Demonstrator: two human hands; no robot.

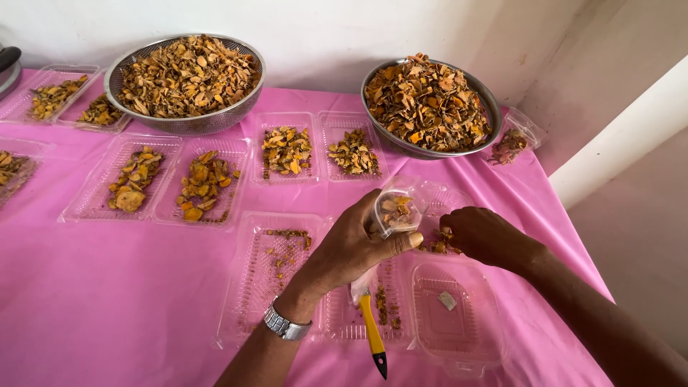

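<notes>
Holding a small clear cup [396,213] of chips near the table's right edge, my left hand [355,247] grips it tilted; chips could spill. My right hand [486,235] pinches chips [438,245] beside it.

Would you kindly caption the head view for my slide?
Left hand holds a small clear cup of dried slices; right hand gathers pieces over pink-clothed table.

One view only — a head-worn camera looking steeply down and forward over the pink-covered table [86,301], close above its near edge. It faces the white wall along the far edge; the table's right edge runs off diagonally — no second view.
</notes>
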